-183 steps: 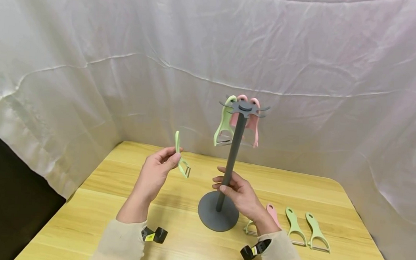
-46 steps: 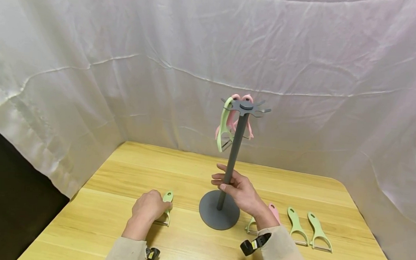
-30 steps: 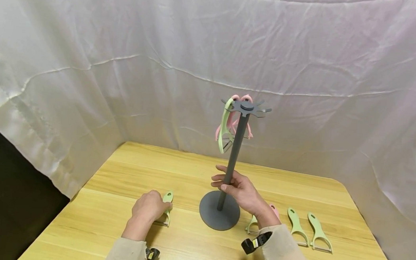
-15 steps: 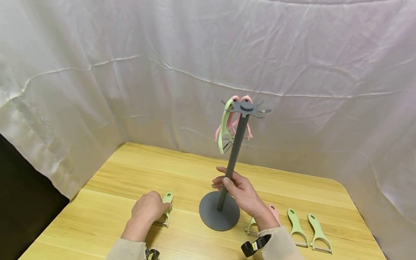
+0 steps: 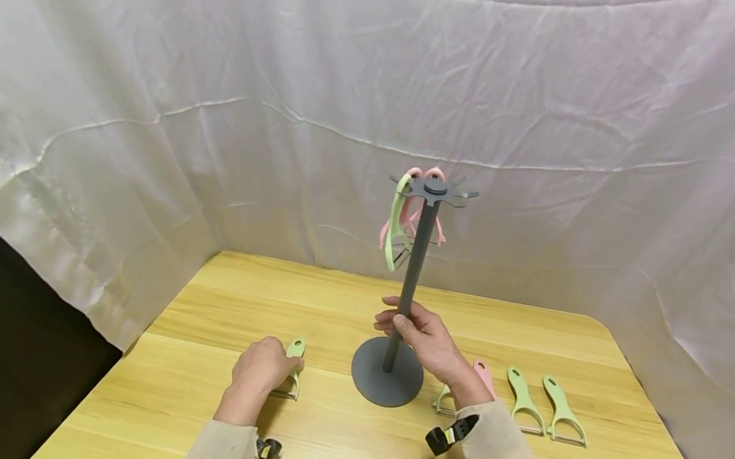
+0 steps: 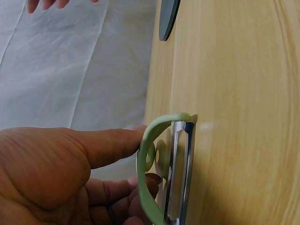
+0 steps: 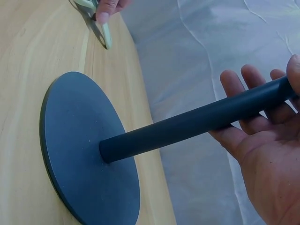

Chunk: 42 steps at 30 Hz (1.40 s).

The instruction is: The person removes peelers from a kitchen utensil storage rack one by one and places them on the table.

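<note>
Left to right, I count one pale green peeler on the surface; one grey stand bearing one hanging green peeler and two hanging pink peelers; then, lying down, a partly hidden green peeler, a pink peeler and two further green peelers. The first has a holed handle pointing away from me and an arched head with a metal blade. It lies right of my left grip, pinched between thumb and fingers. My right grip clasps the stand's post.
</note>
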{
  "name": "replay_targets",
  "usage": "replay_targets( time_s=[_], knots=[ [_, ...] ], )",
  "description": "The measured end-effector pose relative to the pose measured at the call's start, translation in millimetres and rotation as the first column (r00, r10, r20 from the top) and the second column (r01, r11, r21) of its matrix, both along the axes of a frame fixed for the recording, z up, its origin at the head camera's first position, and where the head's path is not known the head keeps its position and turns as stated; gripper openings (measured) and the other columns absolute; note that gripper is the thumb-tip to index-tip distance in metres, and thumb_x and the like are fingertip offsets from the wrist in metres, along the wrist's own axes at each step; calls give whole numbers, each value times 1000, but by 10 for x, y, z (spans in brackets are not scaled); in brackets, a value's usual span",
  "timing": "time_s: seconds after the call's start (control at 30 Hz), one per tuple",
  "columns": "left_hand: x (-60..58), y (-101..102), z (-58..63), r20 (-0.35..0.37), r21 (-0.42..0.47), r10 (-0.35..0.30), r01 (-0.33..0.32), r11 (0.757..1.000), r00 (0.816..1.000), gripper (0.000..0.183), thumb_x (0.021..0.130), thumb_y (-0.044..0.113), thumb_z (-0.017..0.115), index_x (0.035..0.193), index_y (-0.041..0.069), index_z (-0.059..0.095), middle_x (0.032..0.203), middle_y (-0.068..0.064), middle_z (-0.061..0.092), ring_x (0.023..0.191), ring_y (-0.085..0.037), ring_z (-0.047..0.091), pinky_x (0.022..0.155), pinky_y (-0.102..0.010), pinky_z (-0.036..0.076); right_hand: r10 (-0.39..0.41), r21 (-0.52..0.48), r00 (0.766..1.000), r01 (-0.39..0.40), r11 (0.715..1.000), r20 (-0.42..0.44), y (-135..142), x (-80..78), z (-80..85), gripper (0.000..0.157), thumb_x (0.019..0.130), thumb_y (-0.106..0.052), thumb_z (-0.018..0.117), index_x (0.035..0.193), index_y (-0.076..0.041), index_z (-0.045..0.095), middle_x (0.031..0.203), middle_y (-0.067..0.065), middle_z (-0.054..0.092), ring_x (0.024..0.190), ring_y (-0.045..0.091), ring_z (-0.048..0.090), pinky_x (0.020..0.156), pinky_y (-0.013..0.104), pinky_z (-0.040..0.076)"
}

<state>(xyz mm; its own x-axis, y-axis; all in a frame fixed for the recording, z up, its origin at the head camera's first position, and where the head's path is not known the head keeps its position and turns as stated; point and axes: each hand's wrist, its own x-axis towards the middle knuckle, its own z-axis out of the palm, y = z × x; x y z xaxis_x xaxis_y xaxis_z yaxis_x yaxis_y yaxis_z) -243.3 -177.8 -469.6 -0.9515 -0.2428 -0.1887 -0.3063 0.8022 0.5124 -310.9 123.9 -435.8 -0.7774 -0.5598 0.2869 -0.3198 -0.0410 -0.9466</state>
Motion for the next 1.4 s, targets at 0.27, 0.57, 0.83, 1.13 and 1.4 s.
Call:
replay_targets(
  time_s=[0.27,0.57,0.83,1.13,1.4],
  knots=[
    [-8,-16,-14,-19,-5,2,-2,1000,1000,44,90,38,79,62,15,55,62,-1,48,56,-18,44,49,-29,33,4,-5,1000,-4,1000,3,8,-5,-3,43,113,-17,51,151,1,50,132,36,63,120,21,71,110,64,47],
    [-9,-14,23,-31,5,-4,5,1000,999,41,97,44,72,78,9,63,66,-4,55,55,-17,44,48,-28,33,-4,9,1000,4,1000,5,5,2,6,42,113,-18,52,151,-2,51,132,34,64,121,24,71,109,54,52],
    [17,13,298,-168,10,-37,39,999,985,44,100,38,71,124,2,71,114,-15,74,72,-22,61,55,-33,48,3,7,1000,-3,1000,-4,15,-4,5,42,112,-15,53,151,-1,51,133,34,64,120,21,72,107,39,56],
    [-41,175,871,-401,73,-62,99,992,914,31,101,34,70,119,10,75,106,-7,69,93,-26,63,79,-44,53,0,21,1000,0,1000,-10,18,-12,10,43,111,-14,54,152,-1,51,133,32,65,121,28,71,108,41,55],
    [-98,327,1427,-585,139,-95,215,967,805,26,101,41,71,113,18,77,104,-2,68,101,-25,62,87,-43,51,-8,43,1000,8,999,-18,27,-16,9,42,111,-14,55,152,-4,52,132,29,67,122,33,71,106,44,56]
  ],
)
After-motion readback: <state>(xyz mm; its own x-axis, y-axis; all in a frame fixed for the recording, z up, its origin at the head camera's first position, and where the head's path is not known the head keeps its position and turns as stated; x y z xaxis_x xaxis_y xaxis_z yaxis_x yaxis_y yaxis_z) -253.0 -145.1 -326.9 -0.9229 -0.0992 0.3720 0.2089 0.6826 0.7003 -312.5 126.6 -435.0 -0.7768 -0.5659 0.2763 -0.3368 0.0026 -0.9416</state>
